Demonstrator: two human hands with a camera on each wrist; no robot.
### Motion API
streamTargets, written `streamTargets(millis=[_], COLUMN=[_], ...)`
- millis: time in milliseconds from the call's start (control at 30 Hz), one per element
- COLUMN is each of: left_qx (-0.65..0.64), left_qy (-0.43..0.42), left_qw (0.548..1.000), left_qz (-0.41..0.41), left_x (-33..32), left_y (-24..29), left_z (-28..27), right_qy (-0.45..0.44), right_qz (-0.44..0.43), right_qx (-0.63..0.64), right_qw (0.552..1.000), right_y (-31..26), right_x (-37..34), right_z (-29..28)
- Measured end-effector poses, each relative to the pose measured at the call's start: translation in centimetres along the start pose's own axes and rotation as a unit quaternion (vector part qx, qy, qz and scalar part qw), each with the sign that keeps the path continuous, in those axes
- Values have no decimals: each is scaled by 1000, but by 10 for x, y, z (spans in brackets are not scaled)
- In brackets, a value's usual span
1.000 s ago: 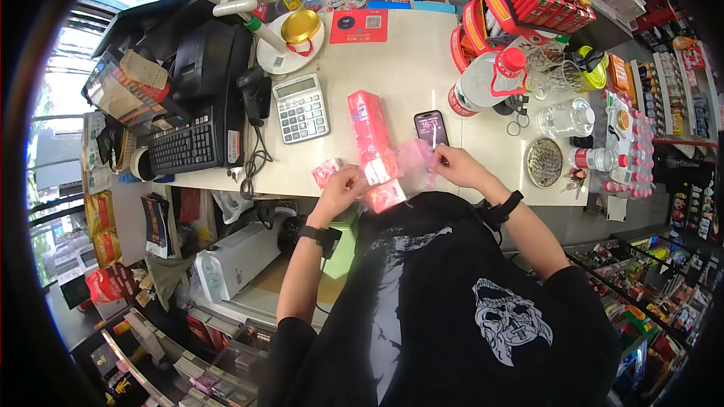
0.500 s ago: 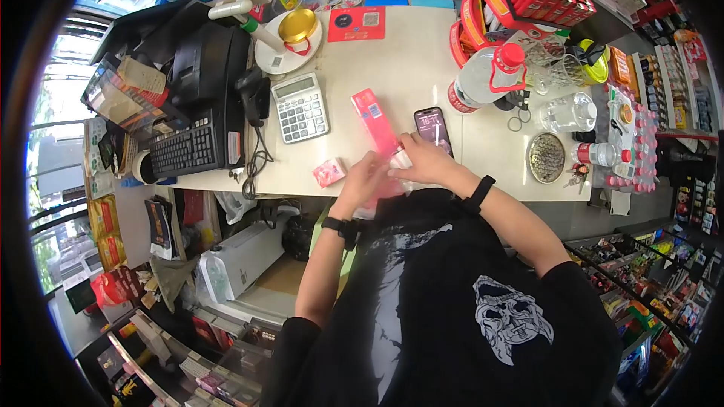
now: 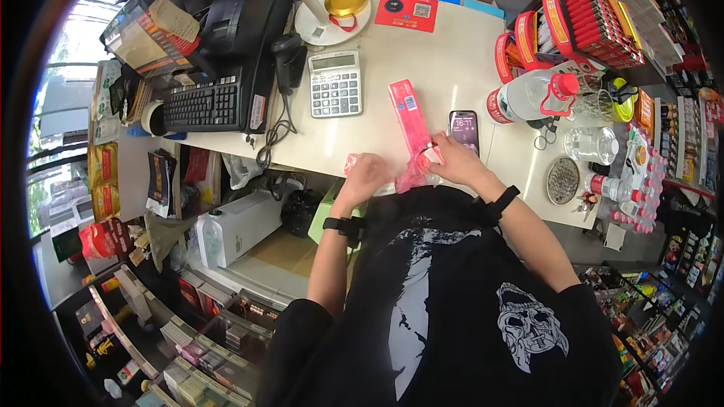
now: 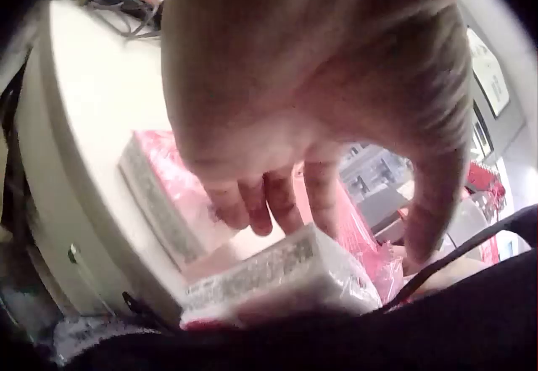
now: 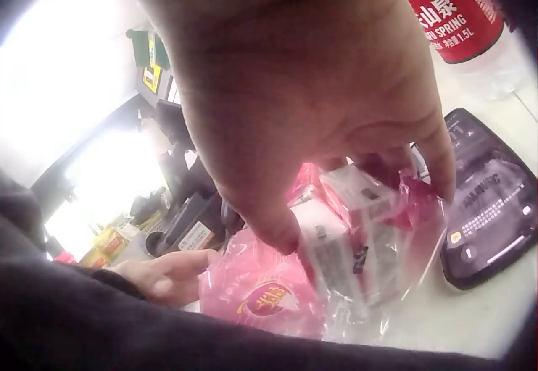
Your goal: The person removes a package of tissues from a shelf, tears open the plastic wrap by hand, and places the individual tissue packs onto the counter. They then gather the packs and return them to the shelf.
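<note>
A long pink plastic-wrapped pack point(image 3: 409, 117) lies on the counter, its near end torn open around small white-and-pink packets point(image 5: 361, 194). My right hand point(image 3: 458, 162) grips that end, thumb on one side and fingers on the other. To the left, my left hand point(image 3: 368, 179) is over a loose pink-and-white packet point(image 4: 160, 178) by the counter's front edge, its fingertips right at the packet, thumb spread apart. Another small packet point(image 4: 286, 278) stands close in front of those fingers in the left wrist view. Loose pink wrapper point(image 5: 265, 287) hangs between the hands.
A phone point(image 3: 464, 132) lies just right of the pack, a calculator point(image 3: 335, 84) to its left. Farther right stand a large water bottle point(image 3: 532, 96), scissors point(image 3: 544, 136) and a round dish point(image 3: 562, 180). A keyboard point(image 3: 202, 111) and scanner point(image 3: 289, 60) fill the left side.
My left hand has moved from the pack leftward to the loose packet. My right hand has stayed at the pack's torn end. The head view has shifted, so the counter appears farther right.
</note>
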State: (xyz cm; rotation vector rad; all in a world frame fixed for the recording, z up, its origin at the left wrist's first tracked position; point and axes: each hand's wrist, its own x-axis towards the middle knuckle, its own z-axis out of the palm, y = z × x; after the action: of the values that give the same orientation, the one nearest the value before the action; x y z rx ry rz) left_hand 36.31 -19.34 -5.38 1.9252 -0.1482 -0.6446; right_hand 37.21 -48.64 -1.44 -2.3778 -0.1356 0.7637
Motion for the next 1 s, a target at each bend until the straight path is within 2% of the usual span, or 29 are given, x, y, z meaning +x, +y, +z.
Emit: streamTargets(millis=[100,200,300,333,433,467,567,600,700,733,833,867,967,1000], left_qx=[36,95,112,112,94,106,237,257,226,234,292,273,260,257], left_qy=[-100,-200,-162,-117,-81,-97,-35,10,-95,-115,-119,-120,-116,-123], left_qw=[993,968,979,987,992,989,944,933,960,955,931,933,929,927], left_qz=[50,117,53,21,19,23,227,251,136,139,183,200,238,243], left_x=[-4,9,19,30,69,85,115,113,93,74,61,63,68,70], left_y=[27,16,34,25,31,28,16,31,77,99,88,77,66,66], left_z=[-20,-27,-33,-33,-44,-46,-41,-41,-36,-31,-18,-17,-20,-21], right_qy=[30,45,25,38,67,70,93,106,133,145,146,116,112,143], right_qz=[-19,-8,7,8,18,22,1,-9,14,3,-4,9,0,3], right_qx=[17,18,39,49,75,82,90,89,110,130,148,176,294,276], right_qw=[999,999,999,998,995,994,992,990,985,981,978,977,949,950], right_y=[8,10,7,7,8,7,7,7,-13,-20,-40,-42,-27,-23], right_x=[1,2,1,-1,-6,-7,-6,-8,-21,-25,-36,-40,-33,-31], right_z=[6,9,4,6,12,15,29,31,34,36,37,32,46,49])
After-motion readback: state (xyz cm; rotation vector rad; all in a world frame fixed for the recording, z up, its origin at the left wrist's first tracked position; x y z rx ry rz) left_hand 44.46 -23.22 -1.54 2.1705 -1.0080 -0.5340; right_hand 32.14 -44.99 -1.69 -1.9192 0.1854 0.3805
